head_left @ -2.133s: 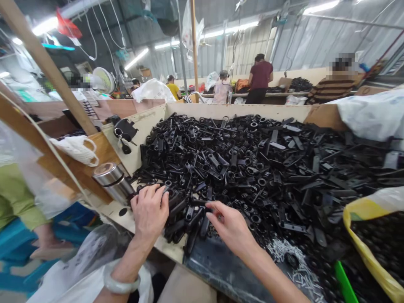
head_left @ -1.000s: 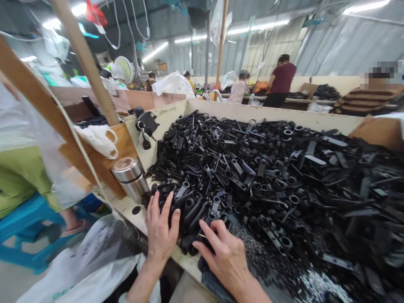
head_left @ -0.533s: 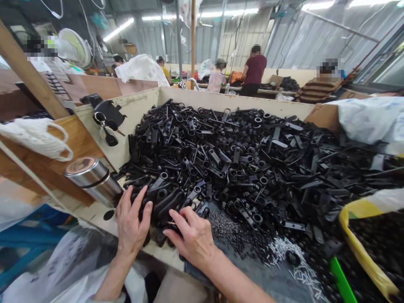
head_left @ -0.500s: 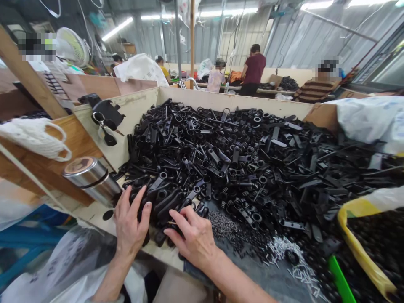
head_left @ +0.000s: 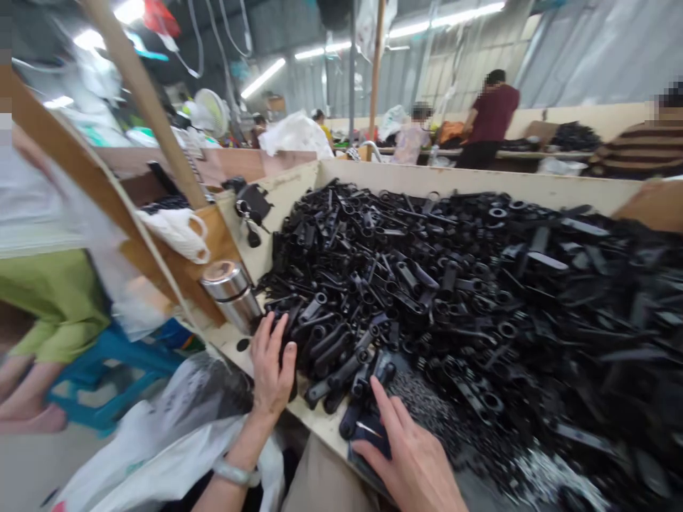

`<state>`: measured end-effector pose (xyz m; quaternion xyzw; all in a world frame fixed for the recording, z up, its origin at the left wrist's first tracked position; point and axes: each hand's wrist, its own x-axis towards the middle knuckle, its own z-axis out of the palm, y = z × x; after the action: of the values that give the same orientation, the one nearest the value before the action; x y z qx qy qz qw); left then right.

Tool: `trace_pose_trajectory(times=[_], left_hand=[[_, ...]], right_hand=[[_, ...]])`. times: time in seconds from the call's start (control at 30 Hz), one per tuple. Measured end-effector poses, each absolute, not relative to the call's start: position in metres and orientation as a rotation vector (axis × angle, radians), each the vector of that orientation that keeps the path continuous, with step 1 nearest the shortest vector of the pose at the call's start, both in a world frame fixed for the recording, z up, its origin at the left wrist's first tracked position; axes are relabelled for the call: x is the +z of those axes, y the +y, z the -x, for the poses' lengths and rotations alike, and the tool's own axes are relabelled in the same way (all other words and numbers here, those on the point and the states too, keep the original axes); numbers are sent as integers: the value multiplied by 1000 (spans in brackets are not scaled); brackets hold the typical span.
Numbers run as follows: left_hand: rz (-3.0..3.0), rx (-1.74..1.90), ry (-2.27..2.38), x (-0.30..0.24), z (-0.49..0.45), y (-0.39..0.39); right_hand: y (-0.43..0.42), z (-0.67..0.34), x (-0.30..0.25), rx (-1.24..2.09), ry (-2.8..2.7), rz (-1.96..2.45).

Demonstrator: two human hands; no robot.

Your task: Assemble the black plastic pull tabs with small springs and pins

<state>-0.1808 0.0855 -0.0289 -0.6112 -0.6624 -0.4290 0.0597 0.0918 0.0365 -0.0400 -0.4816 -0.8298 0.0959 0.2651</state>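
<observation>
My left hand rests with spread fingers at the left edge of a heap of black plastic parts. Beneath and beside its fingertips lie long black handle-shaped pieces. At the front edge of the bench, my right hand has its thumb and index finger apart around a dark piece. A thin, pale sliver shows in that gap; whether the fingers touch it I cannot tell. Small dark-grey pins are scattered beyond the right hand.
A steel flask stands left of the heap, with keys hanging on the bin wall behind it. Silvery pins lie front right. A blue stool and a seated person's legs are at left. Other people work at the back.
The view has swung left, bringing the stool and seated person into sight. My right hand has moved away from my left, toward the bench's front edge, and its thumb and index finger are wider apart.
</observation>
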Motion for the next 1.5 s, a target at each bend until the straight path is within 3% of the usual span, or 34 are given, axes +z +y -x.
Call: trace_pose_trajectory(times=[0.4,0.9,1.1,1.5], left_hand=[[1797,-1341,-2032,-30,183,82],[1569,-1657,-1952,-27,179,73],[1127,-1858,-2040,-39,207,90],[1264,-1309,-2436,-19,279,100]], right_hand=[[45,-60,-48,112,-2157,1171],[29,-85,-63,329,-2113,1036],[28,-90,-61,92,-2071,971],[36,-94,-75,51,-2146,857]])
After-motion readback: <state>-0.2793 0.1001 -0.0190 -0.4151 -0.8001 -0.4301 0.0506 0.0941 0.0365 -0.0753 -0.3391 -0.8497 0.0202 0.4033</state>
